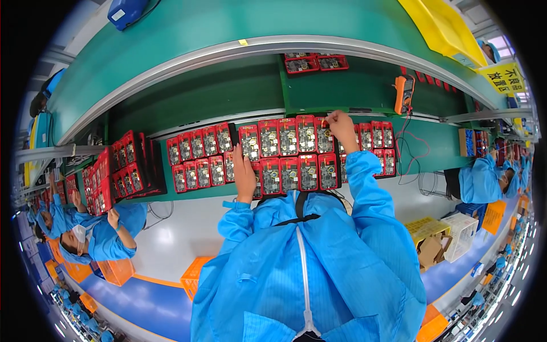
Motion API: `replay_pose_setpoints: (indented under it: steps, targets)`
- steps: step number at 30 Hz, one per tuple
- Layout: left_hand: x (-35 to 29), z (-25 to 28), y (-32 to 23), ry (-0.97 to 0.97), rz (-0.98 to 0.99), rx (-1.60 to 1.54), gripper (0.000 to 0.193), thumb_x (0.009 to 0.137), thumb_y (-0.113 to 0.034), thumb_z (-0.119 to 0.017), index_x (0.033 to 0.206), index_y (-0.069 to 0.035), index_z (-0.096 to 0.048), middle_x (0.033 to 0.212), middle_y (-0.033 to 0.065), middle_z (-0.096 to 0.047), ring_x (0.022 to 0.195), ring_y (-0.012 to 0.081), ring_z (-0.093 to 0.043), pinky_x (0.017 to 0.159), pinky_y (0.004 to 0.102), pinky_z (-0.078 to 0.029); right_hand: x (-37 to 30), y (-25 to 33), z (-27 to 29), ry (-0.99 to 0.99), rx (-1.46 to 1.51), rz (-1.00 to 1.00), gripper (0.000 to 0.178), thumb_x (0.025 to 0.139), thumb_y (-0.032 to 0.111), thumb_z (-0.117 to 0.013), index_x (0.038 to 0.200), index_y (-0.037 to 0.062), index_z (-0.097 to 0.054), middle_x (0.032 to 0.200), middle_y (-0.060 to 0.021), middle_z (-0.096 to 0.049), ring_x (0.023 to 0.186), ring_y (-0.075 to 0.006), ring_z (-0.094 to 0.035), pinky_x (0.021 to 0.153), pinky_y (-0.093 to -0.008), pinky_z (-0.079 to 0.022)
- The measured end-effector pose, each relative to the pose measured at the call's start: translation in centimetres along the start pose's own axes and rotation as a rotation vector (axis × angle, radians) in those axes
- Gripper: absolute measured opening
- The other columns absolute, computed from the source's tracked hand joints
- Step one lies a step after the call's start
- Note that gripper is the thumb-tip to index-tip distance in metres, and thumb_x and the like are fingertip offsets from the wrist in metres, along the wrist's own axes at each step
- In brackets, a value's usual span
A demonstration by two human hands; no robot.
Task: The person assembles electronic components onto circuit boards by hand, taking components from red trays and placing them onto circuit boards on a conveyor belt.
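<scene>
In front of me lies a block of red open cases with circuit boards inside (288,137), set in two rows on what looks like a dark tray. My left hand (245,178) rests along the left end of this block, its fingers stretched out and pointing away from me. Over the far right corner, my right hand (342,130) is closed in a pinch above a red case (324,137). Whatever its fingertips hold, if anything, is hidden or too small to make out. Both forearms wear blue sleeves, and a blue band circles my left wrist.
Similar groups of red cases lie left (199,149) and right (383,135) on the green bench. An orange multimeter (404,94) with leads stands at the back right. Above is a shelf (239,51) with a yellow bin (444,34). A co-worker (108,228) handles stacked trays at left.
</scene>
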State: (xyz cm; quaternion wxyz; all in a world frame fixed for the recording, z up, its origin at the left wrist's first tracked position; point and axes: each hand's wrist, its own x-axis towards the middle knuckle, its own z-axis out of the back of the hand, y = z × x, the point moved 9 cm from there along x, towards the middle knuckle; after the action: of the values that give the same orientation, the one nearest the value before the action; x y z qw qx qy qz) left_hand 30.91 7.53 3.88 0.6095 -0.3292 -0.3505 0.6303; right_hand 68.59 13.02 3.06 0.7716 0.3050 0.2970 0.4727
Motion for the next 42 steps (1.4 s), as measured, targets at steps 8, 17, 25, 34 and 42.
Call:
replay_pose_setpoints:
  steps: [8,17,25,34,42]
  targets:
    - [-0.1,0.0,0.0,-0.019,-0.009,0.006,0.047,0.099,-0.015,-0.035,0.143,0.001,-0.035,0.147,0.0232,-0.035,0.137,0.0383,-0.033,0.112,0.0405,-0.027,-0.1,1.2,0.4,-0.052,-0.066,0.126,0.018,0.085,0.018,-0.068,0.088,0.0009,-0.062,0.078,-0.0129,-0.068,0.059,-0.0229,-0.065,0.05,-0.0358,-0.049]
    - [-0.2,0.2,-0.2,-0.033,-0.019,-0.007,0.046,0.099,-0.014,-0.036,0.143,0.0,-0.036,0.147,0.0232,-0.035,0.136,0.0387,-0.033,0.112,0.041,-0.027,-3.7,5.3,1.4,-0.123,-0.155,0.295,0.014,0.082,0.008,-0.063,0.096,0.0045,-0.062,0.091,-0.014,-0.063,0.08,-0.0307,-0.064,0.067,-0.0395,-0.051]
    - [-0.2,0.3,-0.1,-0.028,-0.006,0.0,0.046,0.099,-0.015,-0.035,0.143,0.0,-0.036,0.147,0.0232,-0.036,0.136,0.0388,-0.033,0.112,0.0413,-0.027,-7.4,8.2,-0.2,-0.069,-0.491,0.542,0.037,0.077,0.004,-0.056,0.114,0.0041,-0.061,0.115,-0.0112,-0.057,0.094,-0.0348,-0.054,0.081,-0.0444,-0.048]
    - [-0.1,0.2,-0.4,-0.023,-0.012,-0.009,0.046,0.099,-0.015,-0.035,0.143,0.001,-0.036,0.147,0.0234,-0.035,0.137,0.0387,-0.032,0.112,0.0411,-0.027,-8.3,8.2,-0.5,-0.093,-0.584,0.523,0.047,0.074,0.006,-0.058,0.121,0.0024,-0.057,0.121,-0.0098,-0.056,0.099,-0.0327,-0.052,0.082,-0.045,-0.046]
    - [-0.3,0.3,-0.2,-0.02,-0.028,-0.023,0.046,0.099,-0.014,-0.034,0.142,0.001,-0.036,0.147,0.0229,-0.035,0.138,0.0381,-0.031,0.113,0.041,-0.026,-7.5,8.3,-1.4,-0.016,-0.741,0.562,0.052,0.073,0.008,-0.06,0.124,-0.0008,-0.053,0.12,-0.0119,-0.054,0.099,-0.0311,-0.053,0.081,-0.0433,-0.046]
